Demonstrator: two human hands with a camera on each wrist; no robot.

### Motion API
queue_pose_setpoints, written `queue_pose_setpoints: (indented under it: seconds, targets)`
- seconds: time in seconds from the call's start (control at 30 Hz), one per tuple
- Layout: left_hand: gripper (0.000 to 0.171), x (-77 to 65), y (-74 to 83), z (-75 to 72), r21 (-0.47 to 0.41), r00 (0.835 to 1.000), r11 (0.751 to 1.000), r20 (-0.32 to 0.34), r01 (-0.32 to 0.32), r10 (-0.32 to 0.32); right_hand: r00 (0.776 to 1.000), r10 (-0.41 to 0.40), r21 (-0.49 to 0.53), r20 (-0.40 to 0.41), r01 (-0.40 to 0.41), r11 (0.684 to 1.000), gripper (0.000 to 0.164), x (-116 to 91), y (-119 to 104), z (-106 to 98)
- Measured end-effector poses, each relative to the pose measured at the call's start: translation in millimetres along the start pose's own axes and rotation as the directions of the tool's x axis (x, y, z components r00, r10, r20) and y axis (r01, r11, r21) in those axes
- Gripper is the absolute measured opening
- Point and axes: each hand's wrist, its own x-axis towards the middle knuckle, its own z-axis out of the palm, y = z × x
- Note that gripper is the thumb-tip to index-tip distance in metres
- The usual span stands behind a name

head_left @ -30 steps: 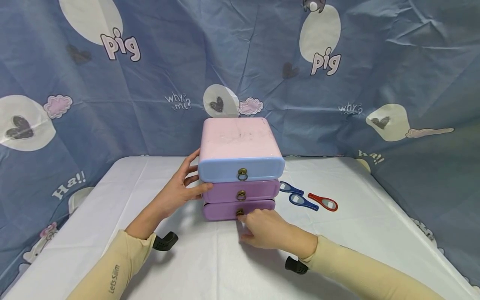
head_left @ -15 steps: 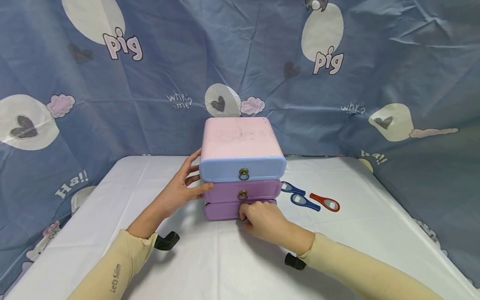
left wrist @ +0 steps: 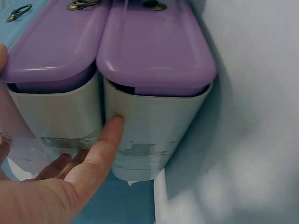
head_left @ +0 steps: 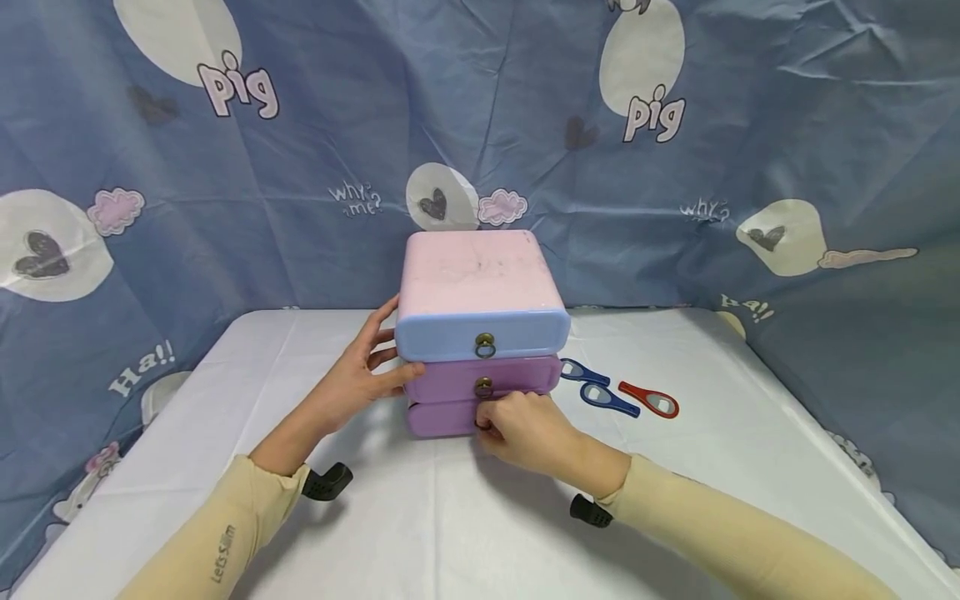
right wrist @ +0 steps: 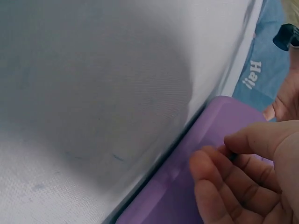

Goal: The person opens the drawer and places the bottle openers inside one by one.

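A small three-drawer cabinet point(head_left: 480, 271) stands on the table, with a pink top, a blue upper drawer point(head_left: 442, 337) and two purple drawers under it. My left hand point(head_left: 360, 383) rests spread against its left side, fingers fairly straight. In the left wrist view, one fingertip touches the pale casing point(left wrist: 145, 116) of the lowest tier, and narrow gaps show behind both purple fronts. My right hand point(head_left: 528, 429) pinches the ring pull point(right wrist: 232, 157) of the bottom purple drawer point(head_left: 442, 419) between thumb and curled fingers. Most of that ring is hidden by the fingers.
Right of the cabinet lie two blue bottle openers point(head_left: 609, 399) and a red bottle opener point(head_left: 649, 400). A white cloth point(head_left: 360, 533) covers the table. Behind and around it hangs a blue printed curtain point(head_left: 300, 250).
My right hand has gone from touching the bottom drawer's ring pull with a fingertip to pinching it with curled fingers. The left hand has stayed on the cabinet's side.
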Motion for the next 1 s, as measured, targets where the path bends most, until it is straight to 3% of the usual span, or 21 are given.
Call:
queue_pose_setpoints:
  seconds: [0.57, 1.0]
  targets:
    - [0.096, -2.0, -10.0, 1.0, 0.007, 1.000, 1.000, 0.015, -0.017, 0.017, 0.992, 0.000, 0.144, 0.127, -0.019, 0.989, 0.012, -5.8, 6.0, -9.3]
    - [0.093, -0.5, -9.6, 2.7, 0.006, 1.000, 1.000, 0.008, -0.025, 0.025, 0.990, -0.023, 0.129, 0.138, 0.005, 0.992, 0.011, -6.6, 6.8, -9.9]
